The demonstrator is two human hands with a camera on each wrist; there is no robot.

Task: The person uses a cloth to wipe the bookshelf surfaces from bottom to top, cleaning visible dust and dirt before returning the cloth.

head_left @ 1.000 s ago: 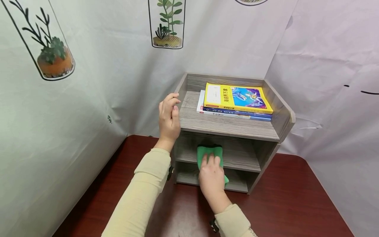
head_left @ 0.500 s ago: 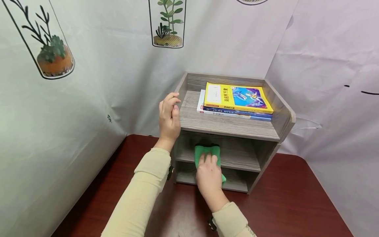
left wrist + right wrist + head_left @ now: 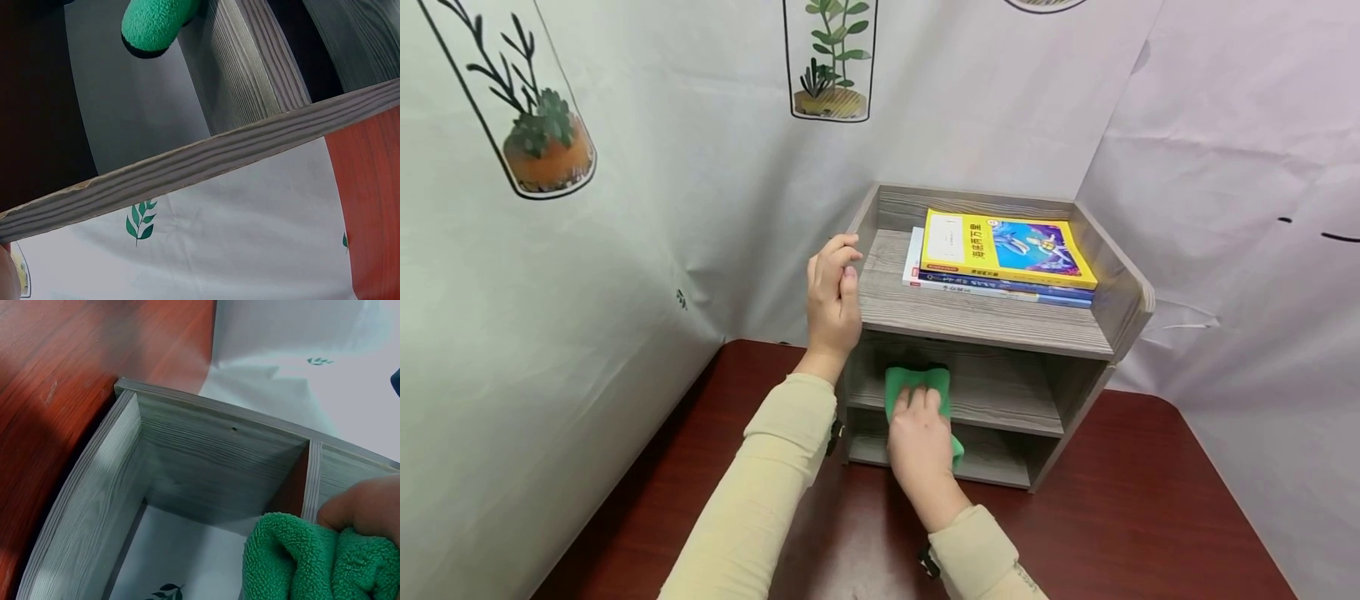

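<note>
My right hand (image 3: pixel 920 442) holds a green cloth (image 3: pixel 895 387) at the front of the middle shelf (image 3: pixel 1000 396) of a grey wood-grain shelf unit (image 3: pixel 985 327). In the right wrist view the folded, fuzzy cloth (image 3: pixel 294 556) bunches under the thumb, and one end of it hangs toward the bottom compartment. The cloth (image 3: pixel 153 28) also shows at the top of the left wrist view, dark along its edge. My left hand (image 3: pixel 835 296) rests against the unit's upper left side, fingers loosely bent and gripping nothing.
A small stack of books (image 3: pixel 1007 250), a yellow one on top, lies on the unit's top shelf. The unit stands on a dark red table (image 3: pixel 1150 500). White fabric walls (image 3: pixel 700 167) with printed plants close in behind and on both sides.
My right hand and the green cloth have slid left along the middle shelf. My left hand stays at the unit's side. The head view has shifted slightly.
</note>
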